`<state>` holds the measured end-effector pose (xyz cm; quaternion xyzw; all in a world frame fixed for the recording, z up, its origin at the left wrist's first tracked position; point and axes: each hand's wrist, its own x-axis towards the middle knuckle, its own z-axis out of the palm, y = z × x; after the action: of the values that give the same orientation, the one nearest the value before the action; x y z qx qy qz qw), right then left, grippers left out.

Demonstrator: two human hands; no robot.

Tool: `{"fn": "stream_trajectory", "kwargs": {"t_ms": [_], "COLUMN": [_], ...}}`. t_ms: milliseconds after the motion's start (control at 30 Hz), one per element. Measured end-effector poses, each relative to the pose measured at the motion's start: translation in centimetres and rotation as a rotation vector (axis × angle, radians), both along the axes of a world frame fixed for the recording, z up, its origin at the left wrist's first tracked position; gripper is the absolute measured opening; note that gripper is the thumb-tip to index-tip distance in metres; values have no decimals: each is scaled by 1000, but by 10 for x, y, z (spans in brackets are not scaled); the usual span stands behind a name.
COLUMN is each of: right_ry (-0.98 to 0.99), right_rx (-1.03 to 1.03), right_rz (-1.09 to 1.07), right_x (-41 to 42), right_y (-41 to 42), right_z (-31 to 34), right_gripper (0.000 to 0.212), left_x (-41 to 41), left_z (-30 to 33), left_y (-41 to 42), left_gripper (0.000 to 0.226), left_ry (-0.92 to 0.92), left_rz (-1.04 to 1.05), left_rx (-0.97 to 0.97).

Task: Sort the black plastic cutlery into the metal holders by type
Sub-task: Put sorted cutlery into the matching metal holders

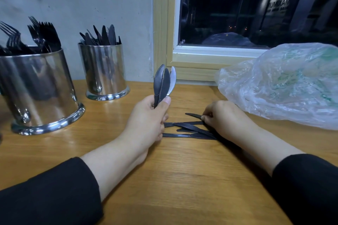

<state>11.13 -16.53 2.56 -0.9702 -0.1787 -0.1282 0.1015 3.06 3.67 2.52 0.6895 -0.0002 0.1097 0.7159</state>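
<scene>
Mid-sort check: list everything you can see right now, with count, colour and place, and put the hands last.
fork holder: one, shiny metal, far left of table, full of black forks
knife holder: one, shiny metal, by the wall, holding black knives
held cutlery: small bunch, black, upright in the left hand; type unclear
loose knives: several, black, flat on the table between the hands
plastic bag: one, clear with green print, right side under the window
table: one, wooden
window: one, pale frame, dark outside
left hand: grips the held cutlery
right hand: pinches one of the loose knives
</scene>
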Motion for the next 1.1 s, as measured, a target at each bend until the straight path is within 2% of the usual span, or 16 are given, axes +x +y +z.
{"fn": "stream_trajectory", "kwargs": {"t_ms": [133, 300, 367, 433, 500, 600, 700, 833, 933, 967, 1033, 1100], "right_ry": [-113, -149, -232, -277, -228, -78, 41, 52, 39, 22, -8, 23], "right_rx": [-131, -73, 101, 402, 668, 923, 1027, 981, 895, 797, 473, 249], "right_rz": [-7, -51, -71, -33, 33, 88, 152, 210, 172, 134, 87, 113], "right_x": [3, 6, 5, -6, -22, -39, -46, -51, -47, -44, -37, -34], "right_y": [4, 3, 1, 2, 9, 26, 38, 45, 41, 36, 24, 15], "right_z": [-4, -3, 3, 13, 19, 19, 16, 11, 10, 9, 6, 4], "right_gripper": [21, 19, 19, 22, 23, 22, 21, 22, 24, 24, 25, 24], "left_x": [0, -1, -2, -2, -2, -2, -8, -14, -11, -10, -8, -5], "left_z": [0, -1, -1, 0, 1, 1, 3, 2, -1, 0, 3, 6], "left_y": [-2, -4, -5, -5, -5, -7, -13, -23, -21, -18, -9, 1], "left_gripper": [20, 25, 27, 29, 29, 30, 27, 25, 23, 22, 23, 24], "left_ry": [14, 14, 7, -8, -14, 0, 21, 37, 33, 36, 20, -16], "left_rz": [29, 33, 22, 19, 9, -20, -80, -166, -107, -74, -7, 51], "left_rx": [-9, -7, -9, -5, -30, -53, -78, -112, -71, -65, -71, -51]}}
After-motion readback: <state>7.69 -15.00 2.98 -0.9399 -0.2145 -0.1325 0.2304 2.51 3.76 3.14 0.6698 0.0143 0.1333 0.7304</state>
